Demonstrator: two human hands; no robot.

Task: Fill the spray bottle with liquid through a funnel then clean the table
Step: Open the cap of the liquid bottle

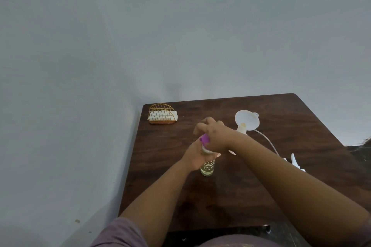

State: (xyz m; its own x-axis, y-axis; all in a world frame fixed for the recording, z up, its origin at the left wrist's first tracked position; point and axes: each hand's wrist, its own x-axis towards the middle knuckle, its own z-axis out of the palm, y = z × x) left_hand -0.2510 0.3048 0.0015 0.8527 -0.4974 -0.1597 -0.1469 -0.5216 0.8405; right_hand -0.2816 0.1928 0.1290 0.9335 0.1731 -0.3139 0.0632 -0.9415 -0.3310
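Note:
A clear bottle (208, 168) with pale yellowish liquid and white lettering stands on the brown wooden table (251, 196). My left hand (193, 157) grips its upper body. My right hand (213, 136) sits over the bottle's purple cap (265, 140), fingers curled around it. Behind my right hand a white funnel (247, 121) sits in the neck of another bottle, mostly hidden by my wrist. A thin white tube (268, 141) runs from there to a white spray head (295, 161) lying at the right, partly covered by my right forearm.
A gold wire holder (162, 114) with white napkins stands at the table's far left corner. The table meets a pale wall (140, 36) at the back and left. Its front edge is near my body.

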